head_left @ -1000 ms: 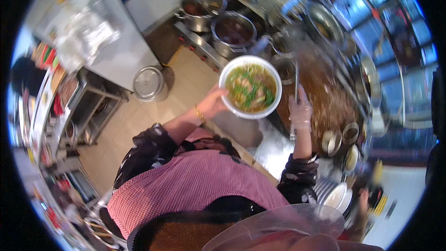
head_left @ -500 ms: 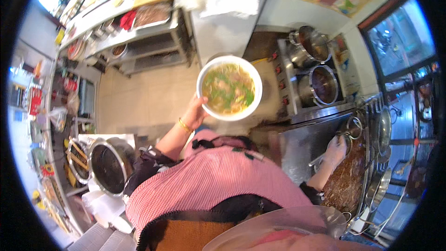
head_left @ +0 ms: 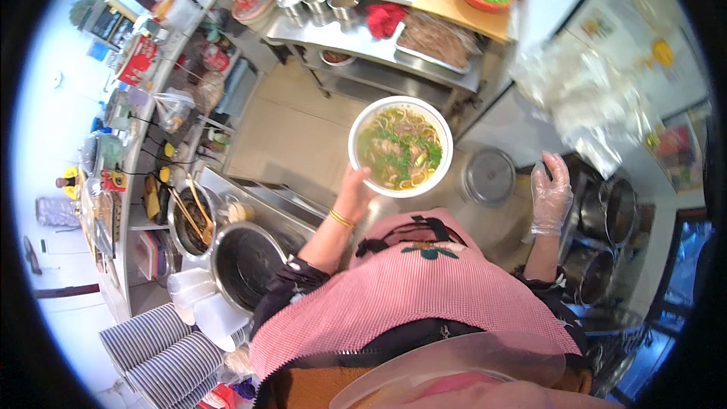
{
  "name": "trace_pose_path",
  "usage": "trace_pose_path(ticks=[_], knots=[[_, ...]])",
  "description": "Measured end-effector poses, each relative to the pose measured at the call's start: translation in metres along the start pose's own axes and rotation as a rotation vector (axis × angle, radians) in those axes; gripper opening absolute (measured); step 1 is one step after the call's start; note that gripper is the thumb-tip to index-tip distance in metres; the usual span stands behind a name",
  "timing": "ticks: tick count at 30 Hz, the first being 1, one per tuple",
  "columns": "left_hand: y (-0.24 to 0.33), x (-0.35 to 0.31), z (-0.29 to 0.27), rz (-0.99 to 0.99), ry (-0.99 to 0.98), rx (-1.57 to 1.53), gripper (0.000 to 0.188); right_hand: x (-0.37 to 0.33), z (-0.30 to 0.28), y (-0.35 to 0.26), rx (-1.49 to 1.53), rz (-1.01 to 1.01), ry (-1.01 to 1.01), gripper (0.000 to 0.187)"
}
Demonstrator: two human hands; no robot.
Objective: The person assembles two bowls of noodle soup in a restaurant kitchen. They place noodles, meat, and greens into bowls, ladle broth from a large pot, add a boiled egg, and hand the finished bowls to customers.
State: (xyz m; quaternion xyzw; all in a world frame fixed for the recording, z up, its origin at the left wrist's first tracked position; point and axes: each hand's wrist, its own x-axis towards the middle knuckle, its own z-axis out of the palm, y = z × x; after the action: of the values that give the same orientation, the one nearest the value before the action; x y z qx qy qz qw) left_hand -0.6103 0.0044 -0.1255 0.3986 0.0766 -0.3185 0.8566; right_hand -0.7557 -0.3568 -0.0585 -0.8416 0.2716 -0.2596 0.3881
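My left hand (head_left: 354, 198) grips a round white bowl (head_left: 447, 148) by its near left side, with the thumb at the rim and the other fingers hidden below. Inside the bowl is noodle soup (head_left: 401, 148) with chopped greens and pale pieces in broth. The bowl is held level in front of my pink apron. Out to the right, my right hand (head_left: 552, 195) wears a clear plastic glove. Its fingers are apart and it holds nothing.
Left of me stand a large pot (head_left: 246, 265) and a smaller pot (head_left: 198, 216) with wooden utensils. A shelf unit carries a meat tray (head_left: 432, 44) ahead. A round grey lid (head_left: 489, 176) lies beyond the bowl; steel pots (head_left: 608, 212) stand right. Stacked bowls (head_left: 151, 352) are lower left.
My view and body have turned left, with the bowl still in my left hand. My right hand has come away from the metal utensil by the right-hand counter and is raised with its fingers apart.
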Motion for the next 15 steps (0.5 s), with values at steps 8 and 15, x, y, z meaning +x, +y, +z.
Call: trace_pose_path(ticks=[8, 15], knots=[[0.081, 0.092, -0.058, 0.161, 0.226, -0.139, 0.055, 0.131, 0.181, -0.04, 0.104, -0.111, -0.286, 0.035], [0.184, 0.192, -0.072, 0.272, 0.273, -0.184, 0.06, 0.285, 0.317, -0.115, 0.152, -0.353, -0.402, 0.03]])
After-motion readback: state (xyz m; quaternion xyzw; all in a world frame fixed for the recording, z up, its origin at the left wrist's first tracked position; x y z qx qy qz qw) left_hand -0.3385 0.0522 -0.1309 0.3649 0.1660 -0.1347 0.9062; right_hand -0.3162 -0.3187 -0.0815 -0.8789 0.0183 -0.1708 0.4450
